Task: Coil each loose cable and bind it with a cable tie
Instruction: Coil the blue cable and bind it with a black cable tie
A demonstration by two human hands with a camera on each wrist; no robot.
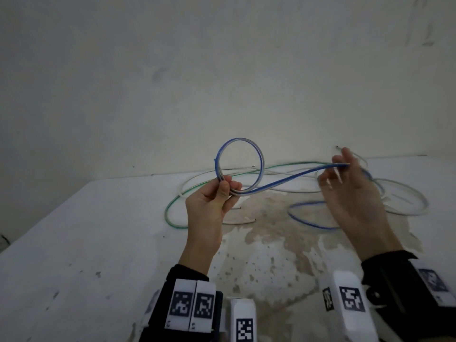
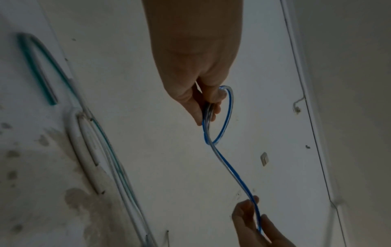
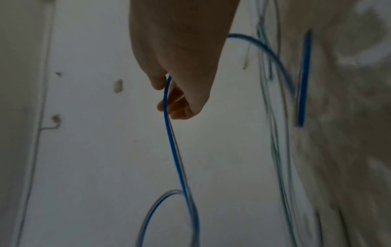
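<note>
head view: left hand (image 1: 209, 198) pinches round blue cable (image 1: 246, 166) loop; right hand (image 1: 350, 191) loosely holds strand.

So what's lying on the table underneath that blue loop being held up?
Under the blue cable loop pinched by the left hand lie a green cable and a white cable on the table. The hand hides parts of them.

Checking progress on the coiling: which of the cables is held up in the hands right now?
The blue-striped cable: the left hand pinches its loop, the right hand holds its run. The green-striped cable and white cable lie on the table.
</note>
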